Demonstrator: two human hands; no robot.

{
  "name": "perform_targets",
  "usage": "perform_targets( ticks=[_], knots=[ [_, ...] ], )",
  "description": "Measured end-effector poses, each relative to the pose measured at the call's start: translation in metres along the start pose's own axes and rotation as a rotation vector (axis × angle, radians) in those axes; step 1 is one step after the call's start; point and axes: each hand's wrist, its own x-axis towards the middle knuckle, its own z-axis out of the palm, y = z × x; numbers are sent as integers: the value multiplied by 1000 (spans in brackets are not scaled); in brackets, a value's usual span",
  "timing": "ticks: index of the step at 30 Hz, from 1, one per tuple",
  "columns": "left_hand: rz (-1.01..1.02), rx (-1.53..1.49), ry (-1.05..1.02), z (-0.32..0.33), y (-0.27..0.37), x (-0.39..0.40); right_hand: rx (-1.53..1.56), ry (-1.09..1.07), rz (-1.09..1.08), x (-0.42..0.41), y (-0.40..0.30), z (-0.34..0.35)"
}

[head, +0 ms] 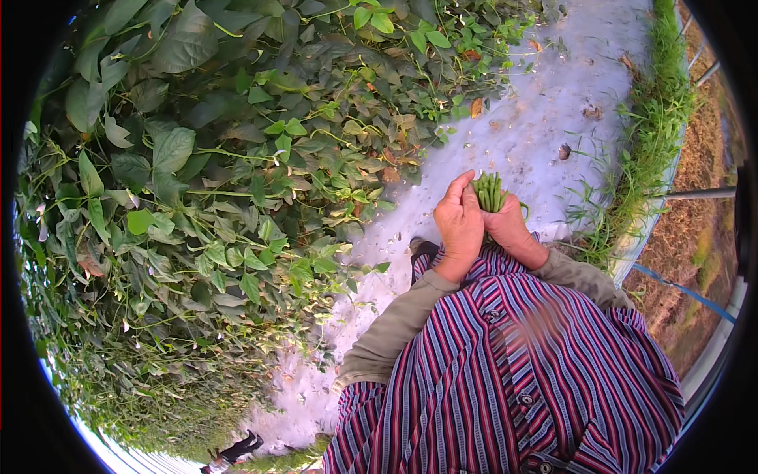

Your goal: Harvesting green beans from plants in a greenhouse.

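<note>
A bundle of long green bean pods [489, 192] stands between my two hands, with its ends showing above the fingers. My left hand [461, 222] presses against the bundle from the left, its fingers extended. My right hand [510, 224] is wrapped around the bundle's right and lower side. The palms come together just below the visible ends. The lower part of the bundle is mostly hidden by the hands. Both hands are in front of my striped shirt.
Dense climbing bean vines [237, 178] with small pale flowers fill the left side. A pale ground sheet [515, 130] with dry leaves runs alongside. Grass [657, 118] and metal poles [702, 194] border the right. Another person [234, 453] is far off at the lower left.
</note>
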Motion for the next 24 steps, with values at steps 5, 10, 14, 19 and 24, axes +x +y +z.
perform_targets(
  ticks=[5,10,14,19,24],
  knots=[
    [39,114,-33,11,1,0,98,123,62,1,0,-4],
    [24,169,-18,12,3,4,73,139,36,8,2,-2],
    [68,178,-9,12,2,8,53,160,109,12,6,-1],
    [44,140,-111,11,-6,18,52,150,44,14,7,-9],
    [227,297,-260,10,-3,46,-104,170,37,30,-9,-16]
  ],
)
